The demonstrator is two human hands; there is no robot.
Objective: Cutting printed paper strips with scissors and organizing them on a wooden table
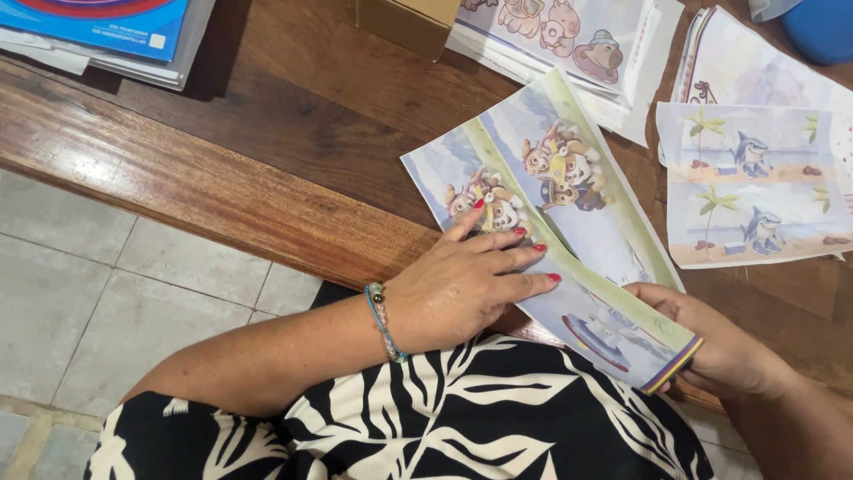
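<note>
Left hand [462,289] lies spread on the printed sheet [569,222] (long axis near-right to far-left); right hand [720,347] pinches its near end.

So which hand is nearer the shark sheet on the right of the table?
Right. The right hand grips the puppy sheet's lower end, just below the shark sheet. The left hand presses that puppy sheet farther left.

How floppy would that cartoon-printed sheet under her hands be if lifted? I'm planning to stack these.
Probably floppy: the printed sheet looks thin and its near end curves off the table edge into the right hand. Likely light, since the left hand pins it with flat fingers. It may slide easily on the polished wood.
</note>
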